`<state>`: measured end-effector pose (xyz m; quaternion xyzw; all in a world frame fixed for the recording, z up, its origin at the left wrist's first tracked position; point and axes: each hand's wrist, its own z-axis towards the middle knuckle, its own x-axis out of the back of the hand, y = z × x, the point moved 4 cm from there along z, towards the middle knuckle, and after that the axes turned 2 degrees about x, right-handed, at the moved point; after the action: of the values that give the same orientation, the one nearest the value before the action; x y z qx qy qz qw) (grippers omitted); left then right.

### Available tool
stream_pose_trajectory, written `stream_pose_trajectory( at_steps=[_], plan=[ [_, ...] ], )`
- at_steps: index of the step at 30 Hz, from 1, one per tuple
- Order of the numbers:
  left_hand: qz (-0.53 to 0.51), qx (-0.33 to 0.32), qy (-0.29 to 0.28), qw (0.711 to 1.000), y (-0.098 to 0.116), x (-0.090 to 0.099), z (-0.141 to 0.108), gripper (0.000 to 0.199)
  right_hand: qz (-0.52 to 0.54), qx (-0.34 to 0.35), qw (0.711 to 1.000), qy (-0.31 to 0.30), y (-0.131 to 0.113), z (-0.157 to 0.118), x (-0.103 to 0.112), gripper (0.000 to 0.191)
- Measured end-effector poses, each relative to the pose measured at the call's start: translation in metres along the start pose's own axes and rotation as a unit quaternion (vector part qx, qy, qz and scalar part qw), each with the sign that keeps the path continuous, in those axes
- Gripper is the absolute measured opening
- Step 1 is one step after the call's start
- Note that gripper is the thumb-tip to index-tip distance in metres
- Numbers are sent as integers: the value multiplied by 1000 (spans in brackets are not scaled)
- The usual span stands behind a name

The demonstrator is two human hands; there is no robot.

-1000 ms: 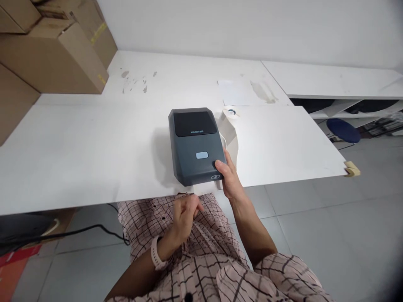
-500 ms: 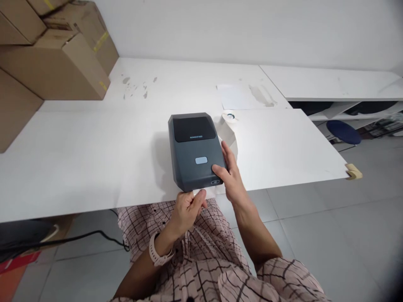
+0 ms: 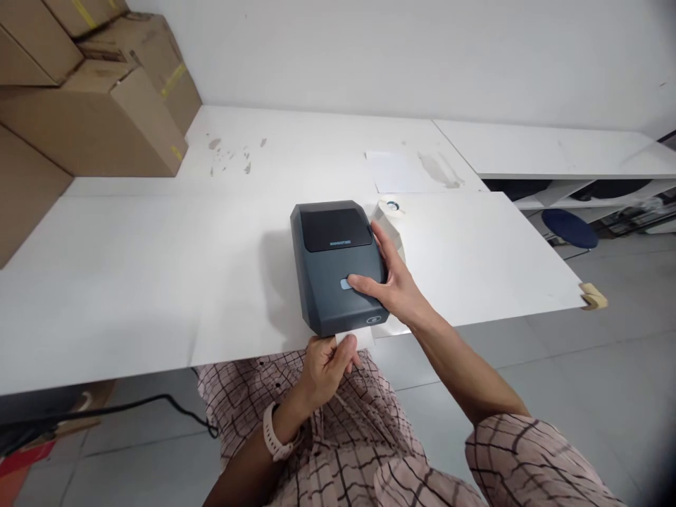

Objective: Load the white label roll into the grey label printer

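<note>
A dark grey-blue label printer [image 3: 338, 303] with a black window stands on the white table near its front edge. White label paper [image 3: 362, 339] sticks out of the printer's front, and my left hand [image 3: 328, 365] pinches it just below the printer. My right hand [image 3: 393, 282] rests on the printer's right side, thumb on the light button [image 3: 346, 283], fingers spread along the edge. Behind the printer to the right, a paper roll [image 3: 391, 206] trails a curled strip.
Cardboard boxes [image 3: 105, 116] are stacked at the back left. A white sheet [image 3: 393, 171] lies behind the printer. At the table's right corner is a tan corner piece [image 3: 594, 296]. A blue stool [image 3: 569, 228] stands farther right, and a black cable [image 3: 142, 399] hangs below the table at left.
My right thumb has moved from the printer's right edge onto the button. More white paper shows at the front. The view has shifted slightly, with the printer and both hands lower and farther right.
</note>
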<state>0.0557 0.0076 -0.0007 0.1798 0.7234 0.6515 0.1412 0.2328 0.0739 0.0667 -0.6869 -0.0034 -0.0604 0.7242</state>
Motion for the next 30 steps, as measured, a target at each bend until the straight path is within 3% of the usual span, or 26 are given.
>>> stream_pose_trajectory(
  at_steps=[3, 7, 9, 11, 12, 13, 16, 18, 22, 27, 30],
  plan=[
    [-22, -40, 63, 997, 5, 17, -10, 54, 38, 1, 999, 20, 17, -13, 3, 83],
    [-44, -116, 267, 956, 28, 67, -13, 47, 76, 23, 994, 71, 34, -37, 6, 63],
    [-50, -134, 345, 928, 43, 93, 1, 50, 52, 68, 993, 81, 27, -42, 10, 62],
    [-62, -140, 357, 921, 56, 111, 27, 32, 15, 123, 989, 82, 12, -37, 17, 62],
    [-70, -140, 356, 921, 62, 117, 43, 18, 0, 145, 986, 79, 2, -30, 21, 64],
    [-69, -132, 339, 929, 65, 120, 60, 21, -12, 162, 984, 75, -7, -21, 24, 65],
    [-68, -48, 224, 971, 61, 112, 105, 66, -35, 197, 978, 63, -32, 10, 33, 70],
    [-71, -4, 149, 986, 51, 101, 122, 87, -48, 212, 974, 58, -45, 30, 33, 73],
    [-45, -17, 87, 995, 33, 93, 130, 110, -66, 230, 970, 42, -59, 68, 26, 80],
    [-26, -37, 72, 996, 26, 97, 128, 112, -91, 244, 965, 33, -58, 119, 24, 98],
    [-35, -38, 74, 996, 32, 95, 127, 108, -168, 271, 946, 59, -62, 130, 21, 94]
  ],
)
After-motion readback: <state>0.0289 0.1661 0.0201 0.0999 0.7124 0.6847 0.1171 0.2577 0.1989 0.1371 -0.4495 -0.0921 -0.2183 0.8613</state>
